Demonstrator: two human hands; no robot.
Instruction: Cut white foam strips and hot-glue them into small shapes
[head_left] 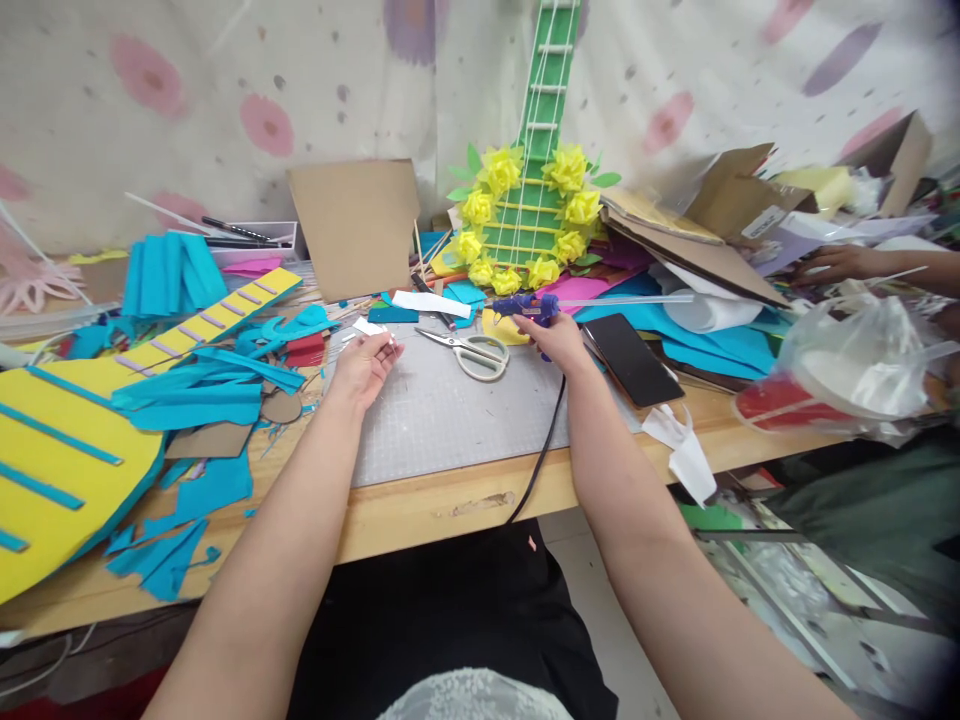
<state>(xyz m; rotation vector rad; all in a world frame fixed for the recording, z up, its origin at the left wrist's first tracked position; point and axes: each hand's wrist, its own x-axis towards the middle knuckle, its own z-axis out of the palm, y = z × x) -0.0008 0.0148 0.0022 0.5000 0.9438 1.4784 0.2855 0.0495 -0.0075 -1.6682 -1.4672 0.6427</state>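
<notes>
My right hand (561,345) is wrapped round a purple-blue hot glue gun (529,306), its nozzle toward the left. A long clear glue stick (630,299) sticks out of its back, and a black cord (541,455) runs down over the table edge. My left hand (365,368) pinches a small white paper piece (373,327) above the left part of the grey cutting mat (435,430). Between my hands lie scissors (472,352) with pale handles, blades toward the left. Behind them is a white paper strip (431,304).
A green paper guitar (536,170) with yellow flowers stands at the back. A yellow guitar shape (71,440) and blue paper scraps (195,500) fill the left. A phone (634,360) and a bagged cup (817,385) lie right, near another person's hand (840,262).
</notes>
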